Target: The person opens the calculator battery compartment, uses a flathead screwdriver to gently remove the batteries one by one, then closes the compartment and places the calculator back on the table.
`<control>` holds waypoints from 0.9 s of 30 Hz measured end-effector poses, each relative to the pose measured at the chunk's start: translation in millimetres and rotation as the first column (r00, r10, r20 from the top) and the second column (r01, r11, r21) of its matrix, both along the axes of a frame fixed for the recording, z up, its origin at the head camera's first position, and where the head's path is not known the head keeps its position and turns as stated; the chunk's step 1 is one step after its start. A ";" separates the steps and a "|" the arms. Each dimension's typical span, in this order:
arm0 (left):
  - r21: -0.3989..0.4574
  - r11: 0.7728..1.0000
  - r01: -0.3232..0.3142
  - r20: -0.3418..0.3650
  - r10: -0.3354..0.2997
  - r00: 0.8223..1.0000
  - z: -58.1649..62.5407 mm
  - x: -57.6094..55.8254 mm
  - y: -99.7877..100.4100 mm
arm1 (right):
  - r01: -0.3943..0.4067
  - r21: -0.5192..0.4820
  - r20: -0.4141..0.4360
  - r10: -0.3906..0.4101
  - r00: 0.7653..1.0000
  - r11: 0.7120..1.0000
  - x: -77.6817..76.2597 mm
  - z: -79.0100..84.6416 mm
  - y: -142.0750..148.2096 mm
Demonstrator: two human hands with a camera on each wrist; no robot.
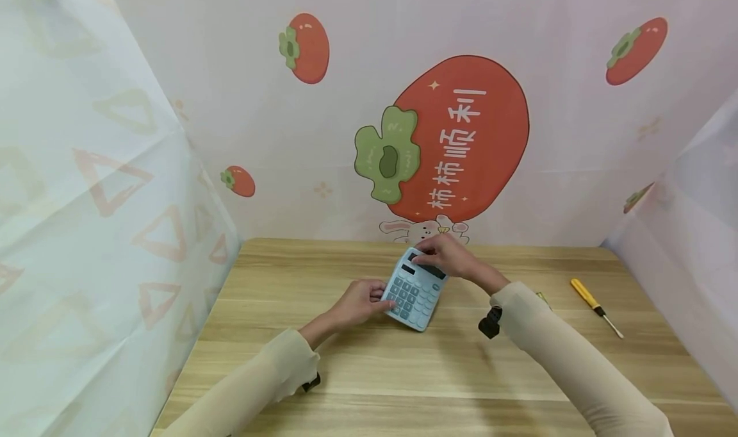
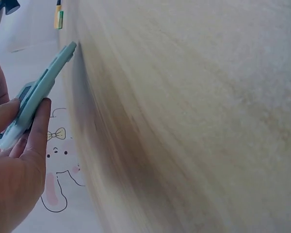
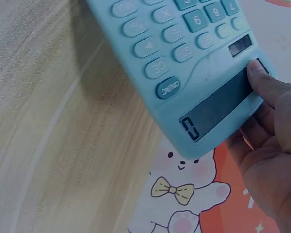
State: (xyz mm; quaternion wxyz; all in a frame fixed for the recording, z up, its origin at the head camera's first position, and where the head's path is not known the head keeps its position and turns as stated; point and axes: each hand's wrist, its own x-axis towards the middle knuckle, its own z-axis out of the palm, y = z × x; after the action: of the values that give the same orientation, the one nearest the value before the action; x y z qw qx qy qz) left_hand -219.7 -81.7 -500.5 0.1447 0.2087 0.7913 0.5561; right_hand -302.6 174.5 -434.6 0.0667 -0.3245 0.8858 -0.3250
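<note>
A light blue calculator (image 1: pixel 416 289) is held tilted above the wooden table by both hands. My left hand (image 1: pixel 360 304) grips its lower left edge, thumb on the key side and fingers behind, as the left wrist view of the calculator (image 2: pixel 41 92) also shows. At the display end, my right hand (image 1: pixel 451 255) pinches the top edge, its thumb over the screen's corner. In the right wrist view the calculator (image 3: pixel 184 73) shows its keys, a small solar panel and a dark screen with a digit at one end; that right hand (image 3: pixel 276 145) has its fingers behind the case.
On the right of the table (image 1: pixel 259 373) lies a yellow-handled screwdriver (image 1: pixel 594 305). A small green and yellow item (image 1: pixel 543 299) is partly hidden behind the right sleeve. Printed cloth walls (image 1: pixel 277 187) stand at the back and both sides.
</note>
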 end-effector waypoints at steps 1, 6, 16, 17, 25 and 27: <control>-0.009 1.000 0.004 0.001 -0.004 1.000 -1.0 0.0 0.4 | -0.005 0.015 -0.001 0.005 1.000 1.000 0.4 1.4 -1.1; -0.064 0.998 0.027 0.006 -0.026 1.000 -3.3 1.8 1.7 | -0.041 0.080 -0.020 0.043 0.999 0.996 1.2 6.6 -7.7; -0.151 0.988 0.022 -0.018 -0.025 1.000 -1.3 4.2 2.4 | -0.086 0.152 -0.064 0.097 0.993 0.985 -3.3 6.9 -22.1; -0.159 0.987 0.018 -0.025 -0.022 0.999 -1.5 4.0 2.3 | -0.094 0.155 -0.062 0.105 0.993 0.983 -3.7 6.6 -23.4; -0.206 0.979 -0.010 -0.030 0.004 1.000 -6.7 1.6 -0.1 | -0.108 0.194 -0.095 0.128 0.987 0.975 -3.2 2.5 -35.7; -0.209 0.978 -0.014 -0.020 0.010 1.000 -7.3 1.4 -1.0 | -0.108 0.195 -0.099 0.129 0.987 0.975 -3.2 0.0 -38.2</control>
State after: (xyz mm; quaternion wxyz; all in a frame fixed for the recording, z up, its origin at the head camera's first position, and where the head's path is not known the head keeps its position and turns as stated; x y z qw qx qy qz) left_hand -218.3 -82.6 -507.9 0.1550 0.1930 0.8481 0.4685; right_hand -305.8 136.3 -434.6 0.0673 -0.3865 0.8940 -0.2165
